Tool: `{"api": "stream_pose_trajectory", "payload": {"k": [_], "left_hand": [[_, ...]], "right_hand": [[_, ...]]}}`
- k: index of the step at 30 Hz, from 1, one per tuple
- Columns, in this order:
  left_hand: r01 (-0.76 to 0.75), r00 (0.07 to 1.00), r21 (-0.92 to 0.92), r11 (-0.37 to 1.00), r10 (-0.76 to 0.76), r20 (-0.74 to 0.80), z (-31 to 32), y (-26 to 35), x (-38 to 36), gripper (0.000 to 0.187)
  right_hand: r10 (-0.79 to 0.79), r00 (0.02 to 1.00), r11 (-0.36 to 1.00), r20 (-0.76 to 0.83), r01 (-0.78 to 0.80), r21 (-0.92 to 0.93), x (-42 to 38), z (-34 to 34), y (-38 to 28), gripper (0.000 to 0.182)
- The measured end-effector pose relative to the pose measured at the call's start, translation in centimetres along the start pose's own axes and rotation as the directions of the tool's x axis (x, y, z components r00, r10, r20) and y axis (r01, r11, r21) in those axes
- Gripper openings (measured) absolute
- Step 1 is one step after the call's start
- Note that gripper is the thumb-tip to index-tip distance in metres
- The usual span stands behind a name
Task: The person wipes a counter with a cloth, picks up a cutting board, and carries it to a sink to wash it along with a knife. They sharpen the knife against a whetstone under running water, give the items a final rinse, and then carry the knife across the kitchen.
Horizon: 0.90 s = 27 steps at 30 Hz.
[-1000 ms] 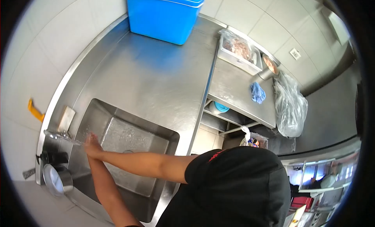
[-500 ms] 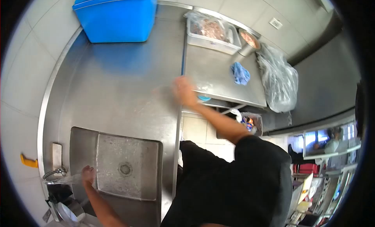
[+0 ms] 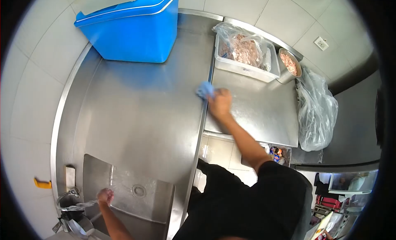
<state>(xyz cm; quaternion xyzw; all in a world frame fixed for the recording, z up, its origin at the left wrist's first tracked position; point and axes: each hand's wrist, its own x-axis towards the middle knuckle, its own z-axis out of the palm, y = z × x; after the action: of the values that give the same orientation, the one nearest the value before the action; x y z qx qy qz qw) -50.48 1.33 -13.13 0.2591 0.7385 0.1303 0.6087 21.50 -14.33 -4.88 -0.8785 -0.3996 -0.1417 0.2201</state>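
My right hand (image 3: pixel 220 102) is closed on a crumpled blue cloth (image 3: pixel 205 90), at the seam between the steel sink counter (image 3: pixel 136 116) and the lower steel table (image 3: pixel 255 104). The cloth is slightly blurred. Over the sink (image 3: pixel 161 198), my left hand (image 3: pixel 106 196) is beside the stream of water running from the curved tap (image 3: pixel 66 196). Its fingers look curled in, with nothing visible in them. Wet streaks show in the basin around the drain (image 3: pixel 139 191).
A blue cooler box (image 3: pixel 128 37) stands at the back left. Along the far wall are a clear plastic tub (image 3: pixel 243 70) of bagged meat pieces and a metal pot (image 3: pixel 286 78) with more meat. Clear plastic bags (image 3: pixel 317 112) lie at the table's right end.
The blue cloth was lying on the lower table; now my right hand grips it at the counter seam. My left hand stays by the running water. The view has shifted slightly.
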Motion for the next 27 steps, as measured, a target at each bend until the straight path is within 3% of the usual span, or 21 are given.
{"api": "stream_pose_trajectory", "payload": {"k": [2, 4, 6, 7, 8, 10, 11, 13, 14, 16, 17, 19, 20, 21, 23, 24, 25, 26, 27], "left_hand": [[0.023, 0.999, -0.084, 0.996, -0.02, 0.037, 0.7, -0.7, -0.7, 0.007], [0.049, 0.997, -0.161, 0.986, -0.038, 0.069, 0.6, -1.4, -1.8, 0.005], [0.047, 0.999, -0.002, 0.999, -0.047, -0.023, 0.6, -2.2, -3.4, 0.009], [0.05, 0.998, -0.007, 0.999, -0.05, -0.033, 0.5, -2.8, -3.8, 0.009], [0.092, 0.991, -0.104, 0.99, -0.102, -0.091, 0.0, -3.5, -4.1, 0.011], [0.127, 0.974, -0.199, 0.972, -0.16, -0.158, -1.0, -4.0, -5.1, 0.013], [0.143, 0.968, -0.196, 0.97, -0.178, -0.175, -1.3, -4.1, -5.8, 0.016], [0.143, 0.946, -0.234, 0.962, -0.202, -0.254, -2.5, -4.8, -6.1, 0.018], [0.139, 0.944, -0.244, 0.96, -0.203, -0.261, -3.9, -5.3, -5.8, 0.018], [0.129, 0.939, -0.268, 0.955, -0.205, -0.276, -6.2, -5.1, -5.1, 0.019], [0.125, 0.937, -0.272, 0.954, -0.204, -0.284, -6.1, -4.5, -4.9, 0.019], [-0.091, 0.914, -0.266, 0.96, -0.025, -0.405, -5.9, -3.1, -5.7, 0.023], [-0.075, 0.909, -0.26, 0.963, -0.041, -0.414, -5.9, -2.5, -6.3, 0.023], [-0.17, 0.903, -0.308, 0.936, 0.023, -0.428, -5.6, -1.9, -6.5, 0.017], [-0.293, 0.896, -0.332, 0.897, 0.136, -0.424, -4.9, -0.1, -5.7, 0.013], [-0.307, 0.904, -0.237, 0.922, 0.205, -0.376, -6.9, -0.7, -3.9, 0.017], [-0.356, 0.902, -0.105, 0.929, 0.311, -0.3, -8.6, -1.3, -1.9, 0.021], [-0.428, 0.878, 0.134, 0.894, 0.447, -0.175, -10.5, -1.8, -0.7, 0.025], [-0.491, 0.831, 0.417, 0.765, 0.554, -0.038, -11.3, -1.6, -0.3, 0.029]], "right_hand": [[-0.048, 0.999, 0.998, -0.005, 0.048, -0.051, 3.7, 3.4, -4.7, 0.022], [0.045, 0.999, 0.996, 0.008, -0.044, -0.077, 9.0, 9.2, -5.5, 0.018], [0.344, 0.938, 0.938, -0.037, -0.345, -0.037, 16.2, 12.1, -5.3, 0.02], [0.497, 0.866, 0.868, -0.057, -0.496, 0.029, 19.9, 12.7, -5.2, 0.023], [0.64, 0.765, 0.767, -0.065, -0.634, 0.095, 23.2, 12.6, -4.9, 0.026], [0.738, 0.66, 0.673, -0.138, -0.712, 0.2, 27.7, 12.5, -4.4, 0.033], [0.739, 0.662, 0.672, -0.127, -0.712, 0.202, 28.9, 13.9, -3.8, 0.033], [0.656, 0.719, 0.731, -0.23, -0.681, -0.048, 30.7, 17.2, -2.8, 0.035], [0.652, 0.725, 0.737, -0.222, -0.675, -0.041, 31.3, 18.2, -2.7, 0.035], [0.398, 0.913, 0.917, -0.089, -0.399, 0.009, 32.0, 20.2, -2.9, 0.037], [0.367, 0.928, 0.93, -0.068, -0.369, -0.013, 33.2, 21.6, -3.5, 0.034], [0.28, 0.96, 0.96, -0.015, -0.28, 0.021, 34.3, 21.4, -5.3, 0.033], [0.193, 0.981, 0.98, 0.029, -0.195, 0.052, 34.1, 21.5, -5.9, 0.033], [0.195, 0.979, 0.979, 0.052, -0.198, 0.042, 33.9, 22.5, -5.9, 0.033], [-0.066, 0.998, 0.996, -0.005, 0.066, 0.057, 34.9, 23.3, -4.5, 0.033], [-0.052, 0.999, 0.998, -0.001, 0.052, 0.045, 35.2, 22.2, -4.1, 0.033], [-0.026, 0.989, 0.989, 0.149, 0.046, -0.137, 35.9, 21.0, -3.8, 0.033], [0.027, 0.955, 0.95, 0.296, 0.068, -0.305, 35.5, 20.2, -3.7, 0.034], [0.13, 0.958, 0.926, 0.254, -0.026, -0.377, 34.7, 19.9, -2.8, 0.035]]}}
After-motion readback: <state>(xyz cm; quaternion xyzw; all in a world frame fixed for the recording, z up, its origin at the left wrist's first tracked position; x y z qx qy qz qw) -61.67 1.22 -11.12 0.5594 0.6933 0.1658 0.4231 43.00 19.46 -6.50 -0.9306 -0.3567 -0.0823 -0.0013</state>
